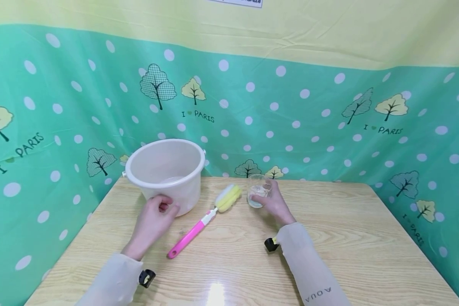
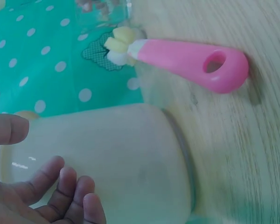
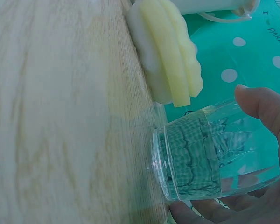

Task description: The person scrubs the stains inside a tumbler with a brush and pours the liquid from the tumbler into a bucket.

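Observation:
A clear drinking glass (image 1: 255,199) stands upright on the table at the centre right; what looks like clear liquid shows in its lower part. My right hand (image 1: 276,207) holds it from the right, thumb on the near side and fingers round the far side. On the left is a white bucket (image 1: 189,191). In front of its wall is my left hand (image 1: 154,219), fingers loosely bent and holding nothing; the left wrist view shows the bucket wall (image 2: 126,154) beyond the fingertips. Whether they touch it I cannot tell. Between the hands lies a sponge brush (image 1: 191,238) with a pink handle.
The brush's yellow and white sponge head (image 3: 170,56) lies close to the glass. A wooden table (image 1: 352,238) carries everything. Behind and beside it hangs a green and yellow cloth (image 1: 306,127) with dots and trees.

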`<state>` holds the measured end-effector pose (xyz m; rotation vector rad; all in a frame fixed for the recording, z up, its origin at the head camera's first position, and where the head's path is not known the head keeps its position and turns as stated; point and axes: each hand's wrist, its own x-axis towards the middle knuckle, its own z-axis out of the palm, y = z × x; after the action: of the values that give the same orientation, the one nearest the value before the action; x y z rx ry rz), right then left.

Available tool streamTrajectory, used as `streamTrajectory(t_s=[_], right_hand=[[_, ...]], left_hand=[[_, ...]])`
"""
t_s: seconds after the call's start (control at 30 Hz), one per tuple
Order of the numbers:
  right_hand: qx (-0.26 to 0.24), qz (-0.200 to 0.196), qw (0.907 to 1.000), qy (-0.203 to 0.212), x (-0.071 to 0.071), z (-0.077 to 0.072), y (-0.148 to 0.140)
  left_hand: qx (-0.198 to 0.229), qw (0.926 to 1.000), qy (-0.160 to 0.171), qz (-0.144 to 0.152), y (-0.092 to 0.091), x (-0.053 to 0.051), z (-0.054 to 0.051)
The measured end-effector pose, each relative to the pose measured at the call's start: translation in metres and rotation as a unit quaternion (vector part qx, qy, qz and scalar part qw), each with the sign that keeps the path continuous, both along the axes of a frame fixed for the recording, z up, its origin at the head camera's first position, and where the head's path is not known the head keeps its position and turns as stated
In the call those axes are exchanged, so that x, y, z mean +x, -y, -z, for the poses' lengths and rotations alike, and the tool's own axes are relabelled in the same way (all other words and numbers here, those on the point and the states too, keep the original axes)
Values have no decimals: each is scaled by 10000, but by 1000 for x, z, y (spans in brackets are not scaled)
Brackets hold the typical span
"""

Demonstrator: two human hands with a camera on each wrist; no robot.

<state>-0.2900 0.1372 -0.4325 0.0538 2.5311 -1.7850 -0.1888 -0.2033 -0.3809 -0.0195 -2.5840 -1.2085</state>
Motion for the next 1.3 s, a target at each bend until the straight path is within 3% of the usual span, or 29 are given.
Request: streamTrajectory(t_s=[0.3, 0.53, 0.87, 1.03, 1.3], right_hand=[[-21, 14, 10000, 34, 1, 0, 0], [29, 22, 10000, -37, 0, 0, 1], [35, 24, 10000, -49, -1, 2, 0], [-4, 12, 10000, -33, -1, 2, 0], [40, 25, 10000, -43, -1, 1, 1]], left_hand=[[123, 9998, -118, -139, 10, 3, -8], [356, 9988, 126, -319, 17, 6, -16], [738, 9936, 279, -806, 26, 7, -28], [920, 9904, 407, -946, 31, 4, -29], [1201, 9836, 303, -1308, 37, -2, -27]])
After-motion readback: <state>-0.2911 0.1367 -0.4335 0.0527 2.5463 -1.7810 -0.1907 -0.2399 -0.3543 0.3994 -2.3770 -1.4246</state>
